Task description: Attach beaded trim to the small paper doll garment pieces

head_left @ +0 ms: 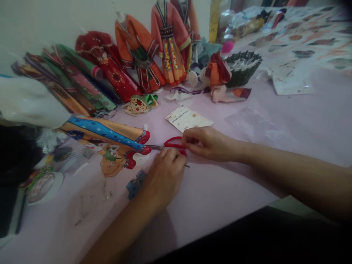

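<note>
Right hand [205, 142] curled around the red handles of the scissors [172, 144], fingers closed on them, blades flat on the table and aimed left toward the doll dress [110, 137], presumably for control near the cloth. Left hand [165, 176] knuckles-up just beside the handles, fingers bent over something thin and dark; whether gripped, cannot tell. Small card [187, 118] just behind. Pale pink table [247, 183], crowded at the back with bright costumes [154, 58] and a dark basket [243, 66], against a plain light wall.
</note>
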The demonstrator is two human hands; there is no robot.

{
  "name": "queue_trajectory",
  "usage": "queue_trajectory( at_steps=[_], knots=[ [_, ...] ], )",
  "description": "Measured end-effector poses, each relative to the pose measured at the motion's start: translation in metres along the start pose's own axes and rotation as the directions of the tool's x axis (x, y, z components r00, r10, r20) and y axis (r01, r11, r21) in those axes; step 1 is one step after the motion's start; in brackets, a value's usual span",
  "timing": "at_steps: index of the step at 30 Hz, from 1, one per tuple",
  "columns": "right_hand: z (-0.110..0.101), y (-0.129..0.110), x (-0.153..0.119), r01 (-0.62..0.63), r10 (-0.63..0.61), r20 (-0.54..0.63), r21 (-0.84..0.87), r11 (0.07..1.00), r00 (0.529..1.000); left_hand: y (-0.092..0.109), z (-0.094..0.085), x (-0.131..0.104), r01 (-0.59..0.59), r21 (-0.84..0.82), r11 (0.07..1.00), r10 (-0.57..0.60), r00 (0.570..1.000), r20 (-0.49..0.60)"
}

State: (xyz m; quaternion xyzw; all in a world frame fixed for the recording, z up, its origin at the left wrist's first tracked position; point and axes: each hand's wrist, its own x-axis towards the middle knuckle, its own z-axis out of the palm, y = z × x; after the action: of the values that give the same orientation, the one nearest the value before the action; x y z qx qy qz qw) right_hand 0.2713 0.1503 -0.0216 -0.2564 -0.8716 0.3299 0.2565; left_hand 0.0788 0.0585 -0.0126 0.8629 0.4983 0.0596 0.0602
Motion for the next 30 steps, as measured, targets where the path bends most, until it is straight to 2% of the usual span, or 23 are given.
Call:
queue_trajectory(
  at_steps=[4,12,19,25,27,30],
  knots=[
    [0.001,0.002,0.000,0.045,-0.045,-0.005,-0.048,0.998,0.999,0.001,0.001,0.002,-0.008,0.015,1.000,0.008,1.000,-0.015],
    [0.001,0.000,0.000,0.063,-0.062,0.007,-0.030,0.998,0.998,0.004,0.003,-0.002,0.022,-0.024,0.999,-0.022,1.000,-0.009],
    [0.000,0.000,-0.002,0.092,-0.091,0.022,-0.044,0.995,0.996,0.010,0.004,-0.002,0.023,0.058,0.998,-0.024,0.999,0.027],
    [0.005,0.002,-0.008,0.104,-0.103,0.021,-0.063,0.993,0.994,0.018,0.007,-0.007,0.078,0.096,0.992,-0.081,0.996,0.032],
    [0.007,0.003,-0.008,0.101,-0.100,0.018,-0.054,0.993,0.995,0.016,0.007,-0.010,0.086,0.049,0.995,-0.086,0.996,0.007],
    [0.006,0.004,-0.007,0.069,-0.068,0.029,-0.013,0.998,0.997,0.011,0.000,-0.016,0.140,-0.147,0.979,-0.150,0.987,-0.062]
  ],
)
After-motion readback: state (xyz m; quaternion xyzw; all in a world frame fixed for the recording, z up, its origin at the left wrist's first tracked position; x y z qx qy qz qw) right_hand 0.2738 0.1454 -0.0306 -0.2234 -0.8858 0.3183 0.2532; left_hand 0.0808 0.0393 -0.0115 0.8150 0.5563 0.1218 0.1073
